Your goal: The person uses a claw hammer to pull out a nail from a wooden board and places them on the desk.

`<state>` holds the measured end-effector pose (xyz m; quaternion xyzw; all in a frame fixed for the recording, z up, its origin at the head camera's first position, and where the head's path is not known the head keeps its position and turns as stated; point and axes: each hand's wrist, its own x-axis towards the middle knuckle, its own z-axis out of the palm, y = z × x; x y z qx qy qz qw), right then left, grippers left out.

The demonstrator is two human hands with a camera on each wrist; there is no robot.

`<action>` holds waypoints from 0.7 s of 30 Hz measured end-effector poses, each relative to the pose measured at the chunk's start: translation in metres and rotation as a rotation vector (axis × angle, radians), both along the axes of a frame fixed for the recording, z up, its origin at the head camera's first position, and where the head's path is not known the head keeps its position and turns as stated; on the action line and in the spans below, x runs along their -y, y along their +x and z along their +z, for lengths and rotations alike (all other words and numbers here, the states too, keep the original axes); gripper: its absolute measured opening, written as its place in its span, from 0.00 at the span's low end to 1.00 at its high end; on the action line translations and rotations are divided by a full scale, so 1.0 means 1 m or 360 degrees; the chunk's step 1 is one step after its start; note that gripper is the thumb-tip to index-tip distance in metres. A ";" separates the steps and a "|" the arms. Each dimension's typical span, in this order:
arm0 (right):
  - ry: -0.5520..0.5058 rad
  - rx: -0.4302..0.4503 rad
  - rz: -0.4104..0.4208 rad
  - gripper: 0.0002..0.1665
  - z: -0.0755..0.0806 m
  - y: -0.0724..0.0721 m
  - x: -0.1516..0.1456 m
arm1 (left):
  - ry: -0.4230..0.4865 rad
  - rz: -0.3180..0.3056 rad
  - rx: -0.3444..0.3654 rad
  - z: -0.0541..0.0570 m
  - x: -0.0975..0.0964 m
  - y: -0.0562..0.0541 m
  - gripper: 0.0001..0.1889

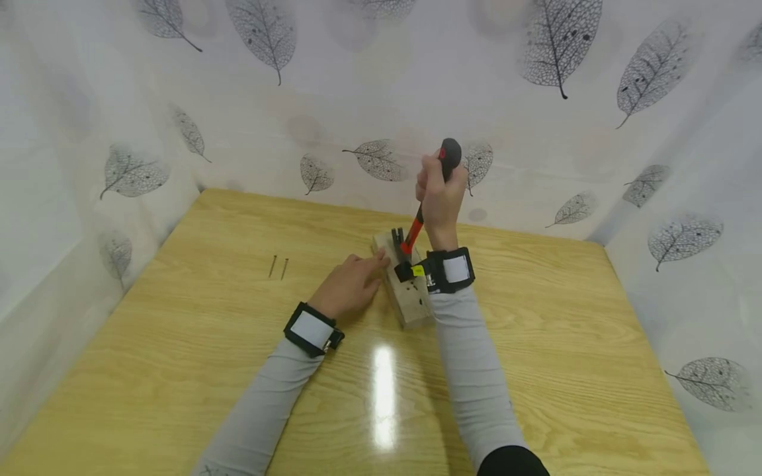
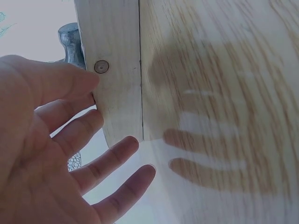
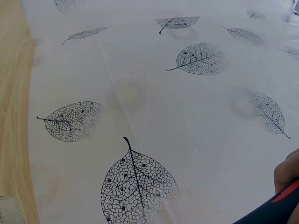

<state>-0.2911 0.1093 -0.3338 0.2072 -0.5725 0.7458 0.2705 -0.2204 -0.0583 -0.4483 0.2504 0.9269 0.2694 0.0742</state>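
My right hand (image 1: 442, 201) grips the black and red handle of a claw hammer (image 1: 413, 237). The hammer's head lies over the top of a pale wooden block (image 1: 411, 311); whether a nail is under it I cannot tell. Dark spots mark the block's top. From the left, my left hand (image 1: 354, 284) touches the block near its far end. In the left wrist view its fingers (image 2: 105, 170) are spread and loosely bent, and the thumb lies against the block's side (image 2: 117, 98), just below a round mark. The right wrist view catches only part of the hammer's handle (image 3: 275, 210).
Two nails (image 1: 278, 267) lie on the wooden table (image 1: 196, 317), left of the block. Behind the table's far edge and along its sides hangs a white cloth (image 1: 250, 132) with leaf prints. A bright reflection shines on the tabletop in front of the block.
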 end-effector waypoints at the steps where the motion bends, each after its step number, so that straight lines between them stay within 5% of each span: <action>1: -0.0016 -0.0030 0.0004 0.16 0.001 0.003 -0.003 | 0.0003 -0.0008 0.0001 0.000 -0.003 -0.001 0.26; 14: -0.0083 -0.0287 -0.0050 0.21 -0.002 0.049 -0.033 | -0.0003 -0.0045 -0.0055 -0.005 -0.016 0.001 0.28; 21: -0.0102 -0.0453 0.0026 0.22 -0.006 0.067 -0.028 | 0.0030 -0.0035 -0.0087 -0.005 -0.002 0.000 0.28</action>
